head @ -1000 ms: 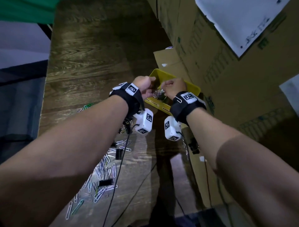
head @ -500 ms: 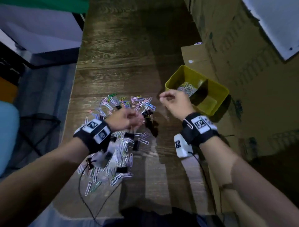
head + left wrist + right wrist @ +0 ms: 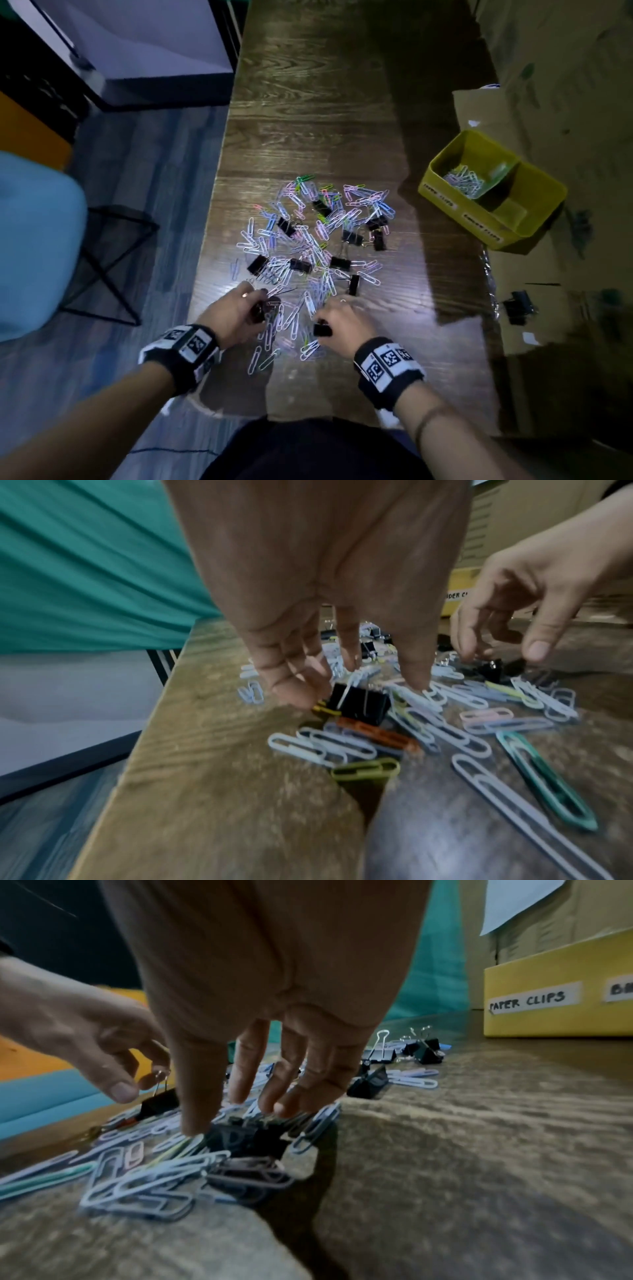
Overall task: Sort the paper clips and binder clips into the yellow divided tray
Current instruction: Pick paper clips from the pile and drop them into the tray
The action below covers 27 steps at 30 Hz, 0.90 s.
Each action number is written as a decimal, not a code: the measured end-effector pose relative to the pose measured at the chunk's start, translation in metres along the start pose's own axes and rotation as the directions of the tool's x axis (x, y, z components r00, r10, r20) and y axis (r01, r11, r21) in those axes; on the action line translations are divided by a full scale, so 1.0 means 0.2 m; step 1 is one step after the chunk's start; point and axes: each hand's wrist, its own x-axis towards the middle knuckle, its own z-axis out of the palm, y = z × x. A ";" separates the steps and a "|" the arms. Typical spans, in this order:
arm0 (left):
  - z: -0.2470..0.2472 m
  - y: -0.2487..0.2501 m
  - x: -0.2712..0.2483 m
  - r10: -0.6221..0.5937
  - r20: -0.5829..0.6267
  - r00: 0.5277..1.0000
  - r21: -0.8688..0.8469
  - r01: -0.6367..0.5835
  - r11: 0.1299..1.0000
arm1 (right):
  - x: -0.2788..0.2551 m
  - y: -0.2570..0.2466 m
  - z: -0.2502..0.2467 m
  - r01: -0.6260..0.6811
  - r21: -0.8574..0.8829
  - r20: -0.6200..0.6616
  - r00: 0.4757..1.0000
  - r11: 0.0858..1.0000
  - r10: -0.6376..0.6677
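A pile of coloured paper clips (image 3: 308,246) mixed with black binder clips (image 3: 352,237) lies on the wooden table (image 3: 308,102). At the pile's near edge my left hand (image 3: 255,305) (image 3: 356,693) pinches a black binder clip (image 3: 359,704) between fingers and thumb. It still lies on the table. My right hand (image 3: 325,320) (image 3: 240,1118) pinches another black binder clip (image 3: 246,1137) (image 3: 322,330) the same way. The yellow divided tray (image 3: 442,195) (image 3: 548,974) stands at the right. Its far compartment holds paper clips (image 3: 464,178); labels read PAPER CLIPS and one cut off.
Cardboard (image 3: 534,274) lies under and beyond the tray, with a stray black binder clip (image 3: 517,306) on it. The table's left edge (image 3: 209,257) runs just left of my left hand. A blue seat (image 3: 34,240) and a black wire stand (image 3: 113,260) are on the floor.
Both hands left the yellow tray and came back to the near edge of the pile. Each now has its fingers around a black binder clip.
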 end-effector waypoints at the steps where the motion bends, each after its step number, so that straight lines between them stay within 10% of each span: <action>1: 0.03 -0.01 0.00 0.010 -0.016 1.000 0.008 -0.010 1.000 | 0.00 0.00 0.02 -0.019 -0.025 -0.011 1.000 0.999 0.019; 10: -0.03 -0.14 -0.01 0.041 -0.267 0.963 -0.183 -0.092 0.979 | -0.08 -0.01 -0.10 -0.133 0.189 -0.212 0.962 0.973 0.172; 15: -0.15 -0.29 0.15 -0.209 -0.305 0.929 -0.278 0.123 0.953 | -0.06 0.24 -0.26 -0.329 0.410 -0.490 0.707 0.851 0.510; 18: -0.15 -0.32 0.25 -0.219 -0.270 0.938 -0.310 0.131 0.942 | -0.01 0.40 -0.26 -0.380 0.618 -0.429 0.571 0.689 0.700; 27: 0.00 -0.26 0.00 -0.144 -0.331 0.933 -0.236 0.066 0.970 | -0.05 0.33 -0.16 -0.387 0.433 -0.587 0.565 0.814 0.580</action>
